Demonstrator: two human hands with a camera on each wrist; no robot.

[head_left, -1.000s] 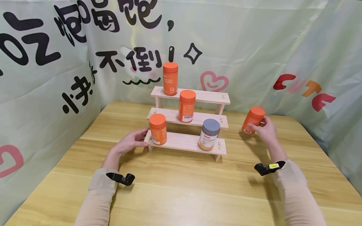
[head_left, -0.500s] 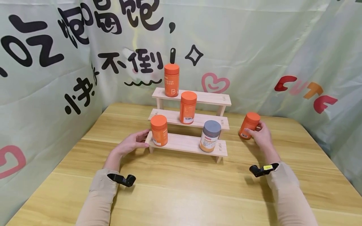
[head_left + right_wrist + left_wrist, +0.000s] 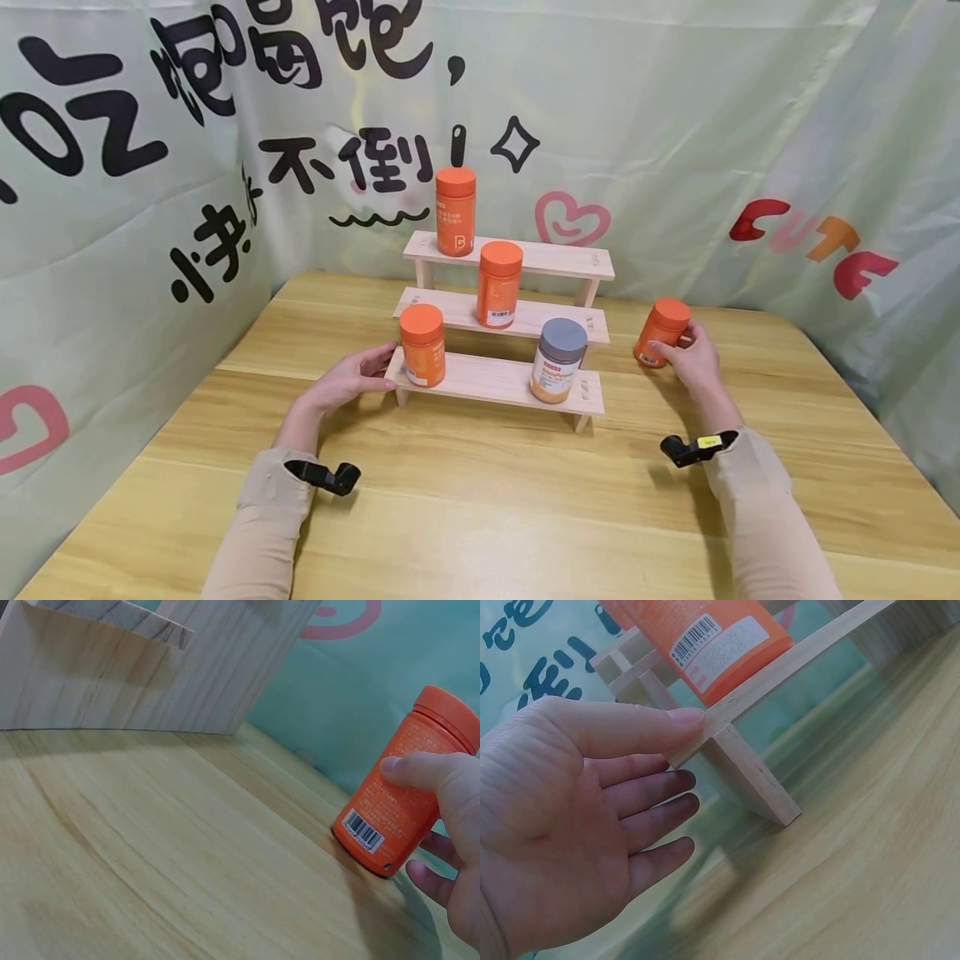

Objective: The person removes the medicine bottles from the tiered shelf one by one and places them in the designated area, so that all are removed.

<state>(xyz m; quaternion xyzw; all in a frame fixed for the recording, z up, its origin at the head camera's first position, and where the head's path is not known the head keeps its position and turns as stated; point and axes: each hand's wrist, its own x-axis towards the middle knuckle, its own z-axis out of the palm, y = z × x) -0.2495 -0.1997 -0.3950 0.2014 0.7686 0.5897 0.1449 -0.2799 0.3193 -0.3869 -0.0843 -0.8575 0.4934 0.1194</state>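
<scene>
Your right hand (image 3: 692, 357) grips an orange bottle (image 3: 657, 335), thumb across its near side and fingers behind, presumably to control its lean. The bottle is well apart from the wooden rack (image 3: 555, 257), its base apparently on the tabletop (image 3: 487, 500) (no gap shows in the right wrist view). Your left hand (image 3: 348, 379) lies loosely spread, thumb touching the lowest step (image 3: 487, 379) at its end, likely bracing it; any forefinger pinch cannot be confirmed.

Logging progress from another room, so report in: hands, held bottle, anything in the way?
Left hand touching rack's lowest step. Right hand gripping orange bottle, base apparently down on table. Possible obstruction: grey-capped jar near that step's right end.
</scene>
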